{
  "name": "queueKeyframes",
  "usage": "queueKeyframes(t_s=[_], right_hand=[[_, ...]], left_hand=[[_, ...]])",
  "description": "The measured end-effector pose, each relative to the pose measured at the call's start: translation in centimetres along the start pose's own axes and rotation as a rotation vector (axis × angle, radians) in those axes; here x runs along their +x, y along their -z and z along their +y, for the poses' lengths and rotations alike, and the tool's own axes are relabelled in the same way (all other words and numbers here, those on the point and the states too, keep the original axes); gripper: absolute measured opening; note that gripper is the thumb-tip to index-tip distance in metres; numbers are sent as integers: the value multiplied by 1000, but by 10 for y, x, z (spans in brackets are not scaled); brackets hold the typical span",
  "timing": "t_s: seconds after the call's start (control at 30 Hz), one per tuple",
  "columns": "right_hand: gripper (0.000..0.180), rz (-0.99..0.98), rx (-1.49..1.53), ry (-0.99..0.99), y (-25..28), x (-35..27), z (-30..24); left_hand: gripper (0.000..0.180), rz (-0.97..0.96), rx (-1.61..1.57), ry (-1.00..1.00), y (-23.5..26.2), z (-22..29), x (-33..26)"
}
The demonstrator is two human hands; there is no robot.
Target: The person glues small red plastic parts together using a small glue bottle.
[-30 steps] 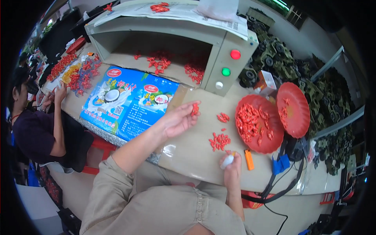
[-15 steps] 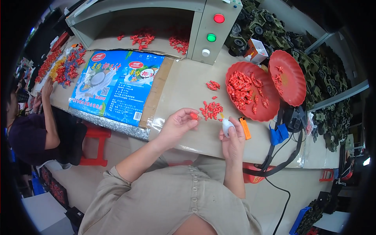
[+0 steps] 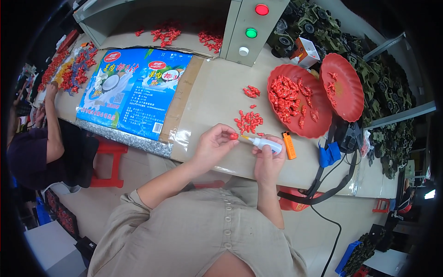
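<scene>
Between the thumb and fingers of my left hand (image 3: 214,147) is a small red plastic piece (image 3: 234,136); its exact kind is too small to tell. My right hand (image 3: 269,162) is wrapped round a white squeeze bottle (image 3: 268,145) with a thin yellowish nozzle. The bottle lies tilted almost level, and its tip points left at the red piece, touching or very close to it. Just beyond my hands a small heap of red pieces (image 3: 249,122) rests on the table. An orange lighter-shaped item (image 3: 289,146) lies right of my right hand.
Two red scalloped trays (image 3: 318,129) with red figures stand at the right. A grey machine (image 3: 240,39) with coloured buttons stands behind a blue printed cardboard sheet (image 3: 134,97). Olive toy vehicles (image 3: 309,23) are piled far right. Another person (image 3: 34,147) works at the left. A black strap (image 3: 318,196) hangs over the front edge.
My right hand has turned the bottle from upright to nearly level, bringing its nozzle to the red piece. My left hand has shifted slightly right. The view has moved a little.
</scene>
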State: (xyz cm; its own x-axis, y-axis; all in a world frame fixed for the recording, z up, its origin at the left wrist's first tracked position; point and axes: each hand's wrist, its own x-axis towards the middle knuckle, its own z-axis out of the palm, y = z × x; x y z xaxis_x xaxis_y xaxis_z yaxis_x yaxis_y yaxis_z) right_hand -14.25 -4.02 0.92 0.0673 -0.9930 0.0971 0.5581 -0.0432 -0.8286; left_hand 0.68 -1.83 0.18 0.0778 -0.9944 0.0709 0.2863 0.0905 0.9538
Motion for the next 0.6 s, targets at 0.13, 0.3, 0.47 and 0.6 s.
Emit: queueKeyframes(t_s=[0.13,0.3,0.47,0.6], right_hand=[[25,-124,-292,258,3,-7,4],[26,-165,-533,398,7,-10,8],[28,-160,-533,392,6,-11,10],[28,-162,-548,408,6,-10,10]], left_hand=[[20,26,-20,18,0,1,0],[20,37,-40,30,0,3,0],[20,32,-17,31,1,2,-2],[20,33,-30,33,2,0,-1]])
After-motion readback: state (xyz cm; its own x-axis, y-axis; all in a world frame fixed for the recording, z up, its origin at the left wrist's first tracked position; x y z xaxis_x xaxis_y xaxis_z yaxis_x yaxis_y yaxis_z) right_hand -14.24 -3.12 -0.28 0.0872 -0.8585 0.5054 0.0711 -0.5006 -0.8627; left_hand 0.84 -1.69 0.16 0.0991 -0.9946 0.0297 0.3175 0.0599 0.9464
